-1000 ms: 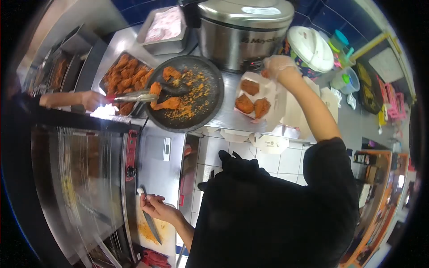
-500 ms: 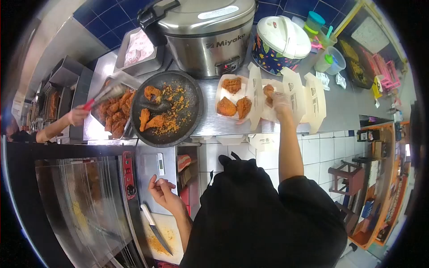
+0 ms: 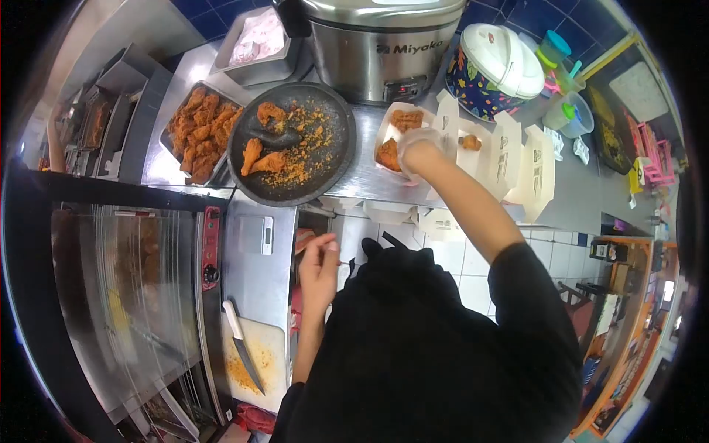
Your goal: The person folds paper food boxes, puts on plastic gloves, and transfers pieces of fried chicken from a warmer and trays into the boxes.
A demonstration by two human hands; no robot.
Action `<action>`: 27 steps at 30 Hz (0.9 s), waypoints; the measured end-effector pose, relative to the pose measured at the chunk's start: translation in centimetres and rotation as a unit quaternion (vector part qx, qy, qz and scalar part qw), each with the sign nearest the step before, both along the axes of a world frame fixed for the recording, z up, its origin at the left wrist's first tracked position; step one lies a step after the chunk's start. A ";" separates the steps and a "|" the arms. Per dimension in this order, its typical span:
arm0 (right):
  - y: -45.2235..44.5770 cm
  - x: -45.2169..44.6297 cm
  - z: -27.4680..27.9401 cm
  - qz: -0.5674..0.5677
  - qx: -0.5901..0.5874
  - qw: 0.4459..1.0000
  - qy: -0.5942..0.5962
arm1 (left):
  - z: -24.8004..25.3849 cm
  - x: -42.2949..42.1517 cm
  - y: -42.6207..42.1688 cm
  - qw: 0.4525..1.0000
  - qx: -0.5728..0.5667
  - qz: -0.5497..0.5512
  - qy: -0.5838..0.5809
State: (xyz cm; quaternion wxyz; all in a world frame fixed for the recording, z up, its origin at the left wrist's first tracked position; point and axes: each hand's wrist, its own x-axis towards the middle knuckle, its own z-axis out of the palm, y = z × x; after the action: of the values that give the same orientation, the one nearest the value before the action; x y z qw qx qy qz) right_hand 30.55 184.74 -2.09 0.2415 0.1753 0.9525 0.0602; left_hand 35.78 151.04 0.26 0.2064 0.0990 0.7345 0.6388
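My right hand (image 3: 419,153), in a clear plastic glove, reaches into an open cardboard box (image 3: 383,134) of fried chicken. Its fingers curl down beside a fried chicken piece (image 3: 388,154) and hide what is beneath them. Another piece (image 3: 405,120) lies behind. A second open box (image 3: 473,159), just right, holds one small chicken piece (image 3: 470,142). My bare left hand (image 3: 319,272) hangs in front of the counter, empty, its fingers loosely bent and apart. Left of the boxes, a black stone mortar (image 3: 336,159) holds several chicken pieces, orange crumbs and a pestle (image 3: 273,140).
A tray of fried chicken (image 3: 199,133) stands left of the mortar. Behind are a rice cooker (image 3: 384,63) and a patterned lidded container (image 3: 480,81). A knife (image 3: 247,358) lies on a cutting board (image 3: 275,354) near a scale (image 3: 257,235). A glass-fronted cabinet (image 3: 133,295) stands at left.
My right hand has moved left from the second box to the first, leaving a chicken piece behind. My left hand has shifted up and right. The co-worker's hand and tongs have left the chicken tray.
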 end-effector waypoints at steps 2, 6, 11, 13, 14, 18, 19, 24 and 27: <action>0.3 -0.9 -1.7 0.028 0.013 0.999 -0.031 | 1.2 0.4 0.1 1.000 -0.005 -0.030 -0.009; 1.2 -2.0 -2.3 0.087 0.000 0.995 -0.049 | 1.2 1.1 -1.2 1.000 0.004 0.005 0.001; 4.0 -5.0 -3.3 0.045 -0.033 0.984 -0.168 | 0.0 2.5 -4.1 0.997 0.029 0.059 -0.038; 4.1 -5.0 -4.0 0.007 -0.046 0.986 -0.158 | -0.5 2.7 -5.0 0.996 0.025 0.069 -0.052; 3.6 -4.1 -4.8 0.053 0.008 0.992 -0.116 | -0.6 2.6 -5.3 0.995 0.018 0.074 -0.066; -0.2 -2.8 -1.7 0.107 0.058 0.981 -0.149 | -0.8 2.2 -6.0 0.994 0.027 0.087 -0.057; -0.5 -2.7 -1.5 0.107 0.060 0.979 -0.162 | -0.9 2.1 -6.0 0.994 0.032 0.091 -0.053; 1.3 -2.9 -2.6 0.073 0.055 0.956 -0.279 | -0.7 2.1 -5.9 0.994 0.036 0.092 -0.048; 2.8 -3.4 -3.2 0.040 0.052 0.928 -0.367 | -0.4 2.6 -5.7 0.994 0.030 0.090 -0.052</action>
State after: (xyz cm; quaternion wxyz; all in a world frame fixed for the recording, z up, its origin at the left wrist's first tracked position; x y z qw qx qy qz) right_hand 27.11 187.53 -5.27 0.5625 0.1146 0.7989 0.1794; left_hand 38.41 145.33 -0.10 0.1830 0.0055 0.7094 0.6806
